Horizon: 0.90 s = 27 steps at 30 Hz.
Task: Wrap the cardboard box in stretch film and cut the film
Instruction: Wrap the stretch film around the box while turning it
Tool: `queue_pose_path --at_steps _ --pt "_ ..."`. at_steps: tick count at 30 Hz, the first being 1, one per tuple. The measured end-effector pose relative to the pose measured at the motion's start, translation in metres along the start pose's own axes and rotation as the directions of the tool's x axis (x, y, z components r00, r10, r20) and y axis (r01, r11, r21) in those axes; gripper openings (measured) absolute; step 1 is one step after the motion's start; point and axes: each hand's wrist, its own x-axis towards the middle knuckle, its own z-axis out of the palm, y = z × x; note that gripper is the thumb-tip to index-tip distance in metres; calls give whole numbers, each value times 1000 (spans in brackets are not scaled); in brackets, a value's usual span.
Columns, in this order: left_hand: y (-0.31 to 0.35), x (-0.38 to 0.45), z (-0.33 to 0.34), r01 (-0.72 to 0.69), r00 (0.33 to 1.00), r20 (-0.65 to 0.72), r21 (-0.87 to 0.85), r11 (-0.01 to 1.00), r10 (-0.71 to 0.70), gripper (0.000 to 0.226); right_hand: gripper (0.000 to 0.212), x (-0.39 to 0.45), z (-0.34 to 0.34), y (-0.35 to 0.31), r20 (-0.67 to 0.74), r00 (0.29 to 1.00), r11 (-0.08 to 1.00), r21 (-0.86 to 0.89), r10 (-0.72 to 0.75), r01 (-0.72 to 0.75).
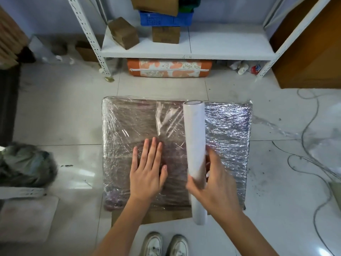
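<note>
From the head camera, the cardboard box (177, 154) lies flat on the tiled floor (64, 117) just in front of the person's shoes (165, 244), its top already covered in crinkled stretch film (227, 126). The left hand (148, 169) rests palm-down on the film with fingers straight, while the right hand (214, 183) grips the film roll (196, 159) — fingers curled round its near part — which stands tilted over the box's right half. Beyond the box, a white shelf (184, 47) holds small boxes and a blue crate (166, 18).
</note>
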Motion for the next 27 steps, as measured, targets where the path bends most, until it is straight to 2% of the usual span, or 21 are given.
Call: queue_pose_path --at_steps 2,6,12,13,15,17,19,24,27 --pt "-1 1 -1 0 1000 23 -24 1000 0 57 83 3 -7 -2 9 999 999 13 31 -31" --pt "-1 0 -2 12 999 36 -52 999 -10 57 84 10 -11 4 58 979 971 127 197 -203" --pt "-1 -8 3 -8 1000 -2 -58 998 8 58 74 21 7 9 31 963 955 127 267 -269" --pt "-1 -8 3 -7 1000 -5 -55 998 6 59 69 23 10 8 13 966 961 98 260 -260" --pt "-1 -8 4 -1 1000 -13 -42 999 1 60 60 25 14 3 -50 979 977 -70 197 -201" --pt "0 -8 4 3 1000 -18 -31 1000 -4 59 54 24 17 -1 -159 981 959 -244 109 -146" --pt "1 -10 4 2 1000 -19 -19 1000 -3 58 51 26 18 -7 -212 976 937 -326 56 -125" --pt "1 -14 3 -2 1000 -13 -10 1000 1 56 58 41 11 -5 -158 963 910 -321 220 -261" --pt "1 -11 3 0 1000 -7 -8 1000 0 59 67 39 -1 11 -153 936 916 -205 317 -344"
